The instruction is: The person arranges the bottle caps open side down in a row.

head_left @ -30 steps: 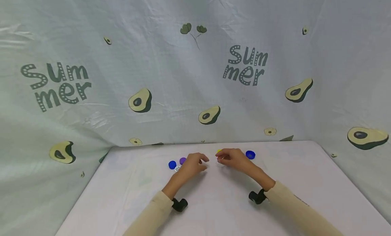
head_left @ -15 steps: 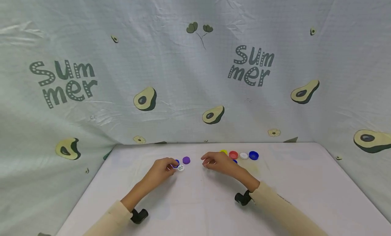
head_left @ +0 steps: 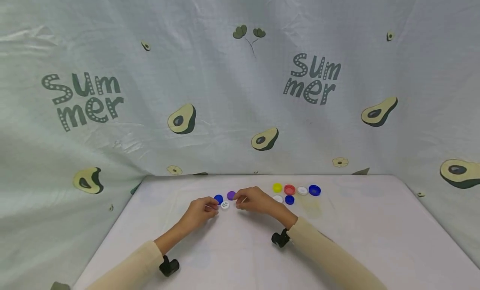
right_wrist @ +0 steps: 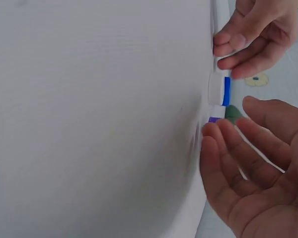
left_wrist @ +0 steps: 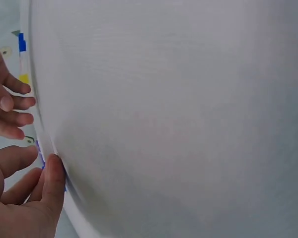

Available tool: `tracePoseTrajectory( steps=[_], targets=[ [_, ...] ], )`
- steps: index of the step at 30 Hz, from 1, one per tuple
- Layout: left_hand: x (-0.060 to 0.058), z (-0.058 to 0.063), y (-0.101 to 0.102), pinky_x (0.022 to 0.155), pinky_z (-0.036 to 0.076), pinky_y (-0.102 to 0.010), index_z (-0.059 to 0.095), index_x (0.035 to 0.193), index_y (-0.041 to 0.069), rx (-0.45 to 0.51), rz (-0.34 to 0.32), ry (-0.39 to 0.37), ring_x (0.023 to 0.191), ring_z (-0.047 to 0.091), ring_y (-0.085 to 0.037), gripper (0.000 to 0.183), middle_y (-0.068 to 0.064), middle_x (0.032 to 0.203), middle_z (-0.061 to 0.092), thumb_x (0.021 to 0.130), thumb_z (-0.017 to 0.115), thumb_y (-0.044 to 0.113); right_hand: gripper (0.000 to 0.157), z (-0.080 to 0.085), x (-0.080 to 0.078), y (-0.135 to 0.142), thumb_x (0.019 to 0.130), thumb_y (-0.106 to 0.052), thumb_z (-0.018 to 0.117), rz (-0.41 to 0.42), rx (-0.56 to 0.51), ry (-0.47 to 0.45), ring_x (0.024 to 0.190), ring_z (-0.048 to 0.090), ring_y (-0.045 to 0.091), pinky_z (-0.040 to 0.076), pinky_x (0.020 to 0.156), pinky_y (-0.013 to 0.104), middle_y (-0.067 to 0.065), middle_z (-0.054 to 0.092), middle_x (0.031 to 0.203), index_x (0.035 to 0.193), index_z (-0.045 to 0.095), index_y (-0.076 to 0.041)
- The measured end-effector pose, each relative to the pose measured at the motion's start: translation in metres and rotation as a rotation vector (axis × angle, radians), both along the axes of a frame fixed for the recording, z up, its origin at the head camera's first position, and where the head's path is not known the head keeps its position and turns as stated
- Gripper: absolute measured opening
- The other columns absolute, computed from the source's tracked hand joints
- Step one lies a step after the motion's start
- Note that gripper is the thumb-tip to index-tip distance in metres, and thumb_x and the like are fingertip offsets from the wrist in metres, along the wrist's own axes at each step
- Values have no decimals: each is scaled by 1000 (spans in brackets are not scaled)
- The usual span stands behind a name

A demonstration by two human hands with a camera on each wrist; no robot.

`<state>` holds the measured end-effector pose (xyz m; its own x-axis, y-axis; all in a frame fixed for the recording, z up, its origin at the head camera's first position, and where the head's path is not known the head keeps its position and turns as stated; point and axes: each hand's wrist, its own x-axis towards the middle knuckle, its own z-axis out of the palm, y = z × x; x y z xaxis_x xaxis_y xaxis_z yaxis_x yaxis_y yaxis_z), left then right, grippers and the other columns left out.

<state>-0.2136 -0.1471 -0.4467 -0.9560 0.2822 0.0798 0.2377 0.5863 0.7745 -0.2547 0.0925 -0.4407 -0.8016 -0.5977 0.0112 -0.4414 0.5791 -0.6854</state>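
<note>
In the head view my left hand [head_left: 200,211] is low over the table beside a blue bottle cap [head_left: 218,199] and a white printed cap [head_left: 225,205]. Its fingers are loosely bent, and the left wrist view shows a gap between thumb and fingers [left_wrist: 53,183]. My right hand [head_left: 256,200] hovers at the right of that small group, fingertips close to a purple cap [head_left: 231,195]; whether they touch it I cannot tell. Relaxed, slightly bent fingers with nothing between them show on my right hand [right_wrist: 258,163] in the right wrist view.
Right of the hands lie a yellow cap [head_left: 277,188], a red cap [head_left: 289,190], a white cap [head_left: 302,191] and a large blue cap [head_left: 314,190]. Before them are a smaller blue cap [head_left: 289,199] and a partly covered white cap [head_left: 278,198]. A printed curtain [head_left: 210,81] hangs behind the table [head_left: 225,256].
My left hand has moved left, to the blue and white caps. The right hand has moved left too, from the right group towards the purple cap, uncovering the right-hand caps.
</note>
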Motion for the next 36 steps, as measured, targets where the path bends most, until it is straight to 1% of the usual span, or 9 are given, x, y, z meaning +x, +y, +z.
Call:
tracePoseTrajectory(
  steps=[5,9,13,20,25,29,33,36],
  targets=[
    [-5,-2,4,74,60,-29,69,107,-5,-10,36,-25,87,71,-21,19,-10,96,73,89,74,-5,27,1,-3,-13,94,-9,73,-30,11,-27,78,63,11,56,67,21,3,72,97,120,71,-2],
    [-8,-3,6,75,60,-28,68,106,-7,14,20,-28,88,72,-24,19,-13,97,73,88,74,-6,28,-2,-5,-20,91,-5,75,-45,0,-27,74,61,10,54,64,20,5,72,95,118,72,-1],
    [-9,-3,9,75,60,-27,68,105,-8,30,2,-16,88,72,-25,19,-14,95,73,87,74,-7,26,-3,-7,-23,90,-3,75,-50,7,-28,72,59,9,52,61,20,2,71,91,115,73,-2],
    [-13,-2,14,72,60,-26,70,103,-7,12,37,-32,84,71,-21,21,-11,92,73,84,78,-7,18,-4,-11,-28,87,-5,79,-37,26,-19,73,56,8,48,61,18,-2,67,82,105,77,-5],
    [-16,-6,15,69,59,-25,72,101,-6,5,48,-16,79,70,-18,21,-10,89,73,81,79,-9,16,-8,-11,-31,85,-6,82,-64,18,-30,68,53,7,44,57,16,-4,63,75,100,78,-6],
    [-17,-9,16,68,59,-25,73,99,-5,4,56,-8,77,69,-17,21,-10,88,74,80,80,-9,15,-10,-9,-33,83,-7,84,-81,4,-14,65,50,7,41,56,16,-4,61,71,97,78,-6],
    [-16,-10,19,67,59,-25,73,98,-5,11,63,7,76,69,-16,20,-10,87,74,80,80,-9,14,-9,-8,-32,82,-8,85,-98,0,10,66,51,7,42,58,17,-5,61,71,95,78,-7],
    [-15,-11,19,68,59,-25,74,98,-5,31,69,17,76,69,-17,19,-10,87,74,81,81,-7,15,-9,-8,-30,82,-9,85,-95,-16,19,69,54,6,45,59,17,-5,66,75,96,79,-7]
  ],
)
